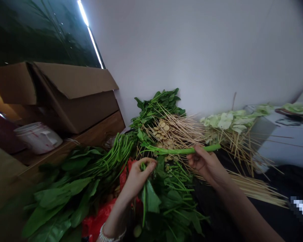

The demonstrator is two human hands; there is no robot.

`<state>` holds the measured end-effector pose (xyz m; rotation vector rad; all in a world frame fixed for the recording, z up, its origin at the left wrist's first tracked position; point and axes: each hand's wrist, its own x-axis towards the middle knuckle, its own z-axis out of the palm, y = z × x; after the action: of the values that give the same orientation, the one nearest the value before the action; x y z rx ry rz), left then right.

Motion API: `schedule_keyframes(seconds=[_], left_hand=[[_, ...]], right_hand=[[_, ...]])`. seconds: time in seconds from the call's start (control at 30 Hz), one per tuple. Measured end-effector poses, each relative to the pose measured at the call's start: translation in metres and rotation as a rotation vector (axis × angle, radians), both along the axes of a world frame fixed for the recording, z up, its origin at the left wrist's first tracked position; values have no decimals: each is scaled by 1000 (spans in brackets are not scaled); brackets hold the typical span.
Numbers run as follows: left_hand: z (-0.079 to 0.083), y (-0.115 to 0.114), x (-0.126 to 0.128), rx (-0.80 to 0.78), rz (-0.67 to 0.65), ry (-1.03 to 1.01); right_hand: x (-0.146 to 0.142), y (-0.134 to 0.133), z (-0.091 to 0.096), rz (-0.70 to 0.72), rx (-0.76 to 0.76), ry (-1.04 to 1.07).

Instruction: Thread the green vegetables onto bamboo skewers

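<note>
My right hand (204, 163) is closed around the thick end of a long pale-green vegetable stalk (173, 151), which lies crosswise and tapers to the left. With thumb and fingers pinched, my left hand (140, 173) grips a leafy green (151, 198) whose leaf hangs below the fingers. Under and beside my hands is a heap of loose leafy greens (175, 198). Skewers with pale round slices (164, 127) lie just beyond the stalk. A red plastic bag (102, 215) shows by my left wrist, partly hidden by the arm.
Long-stemmed greens (75, 188) spread on the left, more greens (159, 104) against the wall. Skewered pale cabbage-like leaves (226, 121) and bare bamboo skewers (260, 191) are at right. An open cardboard box (88, 107) and a white plastic jug (39, 137) stand on a wooden surface at left.
</note>
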<state>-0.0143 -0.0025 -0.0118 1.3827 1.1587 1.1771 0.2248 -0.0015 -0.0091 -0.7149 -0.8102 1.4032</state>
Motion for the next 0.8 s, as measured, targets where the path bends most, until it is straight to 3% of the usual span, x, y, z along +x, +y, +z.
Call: schedule_keyframes(seconds=[0.17,0.3,0.4,0.53,0.67,0.8], left_hand=[[-14,14,16,-237,-70,-633],[-11,21,21,-353,-62,-787],[-8,16,27,-306,-114,-722],[-4,6,34,-221,-224,-495],[2,5,22,-176,-171,-294],[10,11,-9,-76,-50,-181]], right_hand=[[1,-6,-1,94,102,-30],[-3,-19,5,209,268,-264],[-10,-30,10,275,383,-511],[-15,-32,12,87,435,-631],[-5,-19,10,-120,351,-313],[11,-6,12,-162,276,-27]])
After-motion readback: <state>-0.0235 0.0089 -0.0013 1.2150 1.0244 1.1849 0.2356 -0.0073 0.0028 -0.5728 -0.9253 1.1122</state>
